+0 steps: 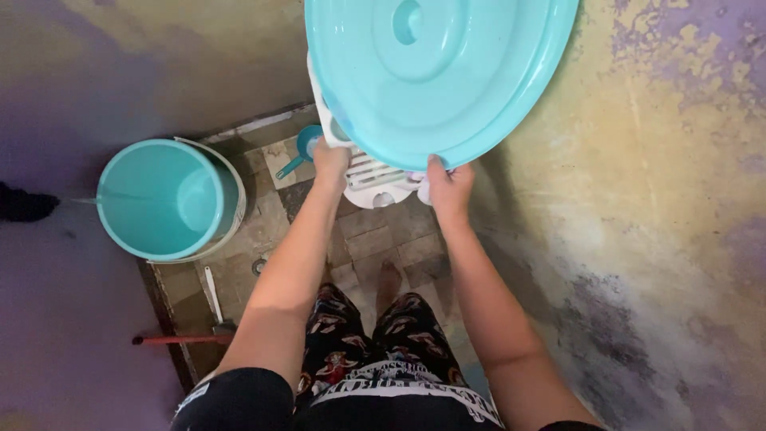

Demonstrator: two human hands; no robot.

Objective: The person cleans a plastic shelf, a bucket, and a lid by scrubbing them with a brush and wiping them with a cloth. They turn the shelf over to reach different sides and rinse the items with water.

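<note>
Patterned pants (375,343) sit closest, then going left to right: 1 smooth teal plastic bucket (163,199) on the worn tile floor (383,239), left hand (331,164) closed on the white slatted basket (363,172), right hand (448,187) pinching the glossy round teal lid (435,72) tilted on top. That slick lid could slide off, I reckon.

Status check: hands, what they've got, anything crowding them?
Left hand and right hand both grip the big round turquoise plastic lid by its lower rim. White slatted plastic basket directly beneath. Turquoise plastic bucket stands apart, left.
</note>
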